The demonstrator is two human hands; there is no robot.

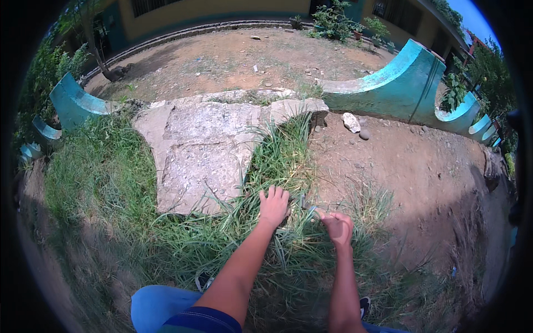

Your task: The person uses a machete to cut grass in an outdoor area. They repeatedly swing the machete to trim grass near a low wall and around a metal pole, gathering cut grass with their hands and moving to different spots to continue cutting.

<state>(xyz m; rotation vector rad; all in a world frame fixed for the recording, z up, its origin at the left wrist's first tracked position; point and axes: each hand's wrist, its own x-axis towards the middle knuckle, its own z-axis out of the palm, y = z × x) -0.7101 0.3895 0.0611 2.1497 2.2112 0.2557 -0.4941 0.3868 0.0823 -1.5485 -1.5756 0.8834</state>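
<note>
Far beyond left hand [273, 207], right hand [337, 226] and grass [236, 228], potted plants [335, 21].

single head-worn fisheye view, facing down and forward; grass [189, 238] near, building [222, 11] far.

The right grip [337, 226] holds a tool [312, 210] too small to identify.
</note>
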